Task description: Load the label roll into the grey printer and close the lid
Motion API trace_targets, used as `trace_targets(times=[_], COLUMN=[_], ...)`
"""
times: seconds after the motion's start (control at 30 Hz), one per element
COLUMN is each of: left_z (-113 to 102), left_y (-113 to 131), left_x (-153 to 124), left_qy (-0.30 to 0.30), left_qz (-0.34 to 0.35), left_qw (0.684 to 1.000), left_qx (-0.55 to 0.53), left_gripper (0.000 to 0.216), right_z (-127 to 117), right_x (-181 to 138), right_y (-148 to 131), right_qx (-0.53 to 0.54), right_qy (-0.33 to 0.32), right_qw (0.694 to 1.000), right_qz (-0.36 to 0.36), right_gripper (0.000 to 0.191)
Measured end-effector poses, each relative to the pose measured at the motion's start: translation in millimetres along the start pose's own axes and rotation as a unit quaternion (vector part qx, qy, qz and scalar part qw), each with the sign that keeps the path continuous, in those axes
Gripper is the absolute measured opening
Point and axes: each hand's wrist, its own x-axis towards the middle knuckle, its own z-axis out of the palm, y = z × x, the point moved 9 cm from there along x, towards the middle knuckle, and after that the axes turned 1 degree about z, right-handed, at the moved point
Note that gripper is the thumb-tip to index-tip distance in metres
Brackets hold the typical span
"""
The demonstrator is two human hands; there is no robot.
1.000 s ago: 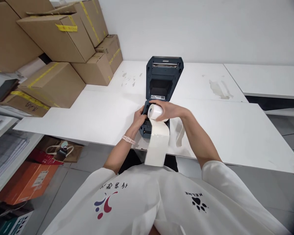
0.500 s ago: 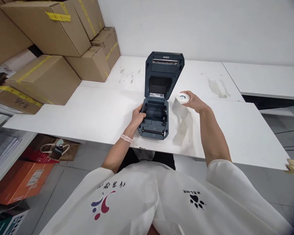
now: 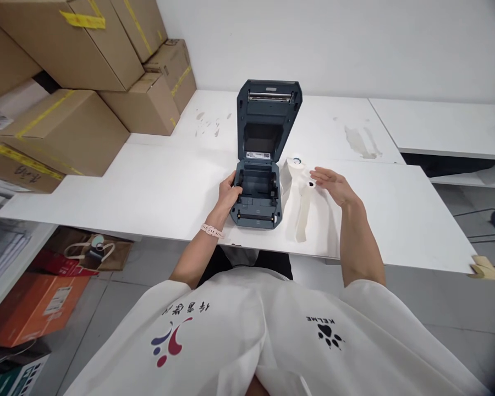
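Observation:
A dark blue-grey label printer [image 3: 258,212] stands on the white table with its lid raised and its inner bay exposed. My left hand [image 3: 230,192] grips the printer's left side, thumb over the rim and fingers outside. Just right of the printer is a white label roll [image 3: 296,163] with a blue-ringed core, a loose strip trailing from it. A smaller white roll with a dark core [image 3: 311,184] sits nearer to me, its strip hanging toward the table's front edge. My right hand [image 3: 334,186] is open beside this smaller roll, fingers stretched out; whether the fingertips touch it I cannot tell.
Cardboard boxes [image 3: 61,132] with yellow tape are stacked on the left of the white table [image 3: 160,192]. A white wall rises behind. A tan corner guard [image 3: 484,268] covers the table's right front corner. Below on the left are an orange box [image 3: 45,302] and a paper bag.
My right hand has let go of the white roll, which now stands by the printer, and has opened. The smaller dark-cored roll has come into sight. My left hand keeps its hold.

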Motion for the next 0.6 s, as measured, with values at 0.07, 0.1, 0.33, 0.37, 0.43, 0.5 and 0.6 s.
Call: trace_targets(times=[0.07,0.1,0.33,0.37,0.43,0.5,0.6], left_z=[1.9,2.7,4.0,3.7,3.2,3.0,3.8], left_y=[0.1,-0.2,1.1,1.2,0.0,-1.3,-0.4], left_x=[-2.2,-3.1,-4.3,-4.3,-4.0,-3.3,-2.6], left_qy=[0.01,0.012,0.003,0.003,0.004,0.006,0.006], left_qz=[0.001,-0.001,0.011,0.011,0.006,0.0,0.005], left_qw=[1.0,1.0,1.0,1.0,1.0,1.0,1.0], left_qx=[0.004,0.005,0.013,0.011,0.009,0.008,-0.003], left_gripper=[0.073,0.073,0.073,0.072,0.072,0.073,0.07], right_z=[7.2,13.7,47.6,49.0,53.9,67.9,117.6], right_x=[-10.2,-13.3,-21.7,-25.0,-34.3,-45.3,-51.9], right_y=[10.4,12.5,5.6,-3.6,-35.1,-74.1,-119.6], right_qx=[-0.018,-0.032,-0.111,-0.094,-0.045,-0.029,-0.152], right_qy=[-0.042,-0.061,-0.13,-0.146,-0.186,-0.229,-0.271], right_qw=[0.999,0.998,0.984,0.984,0.981,0.966,0.935], right_qz=[0.013,0.012,0.046,0.031,-0.038,-0.112,-0.17], right_gripper=[0.067,0.068,0.051,0.053,0.058,0.062,0.06])
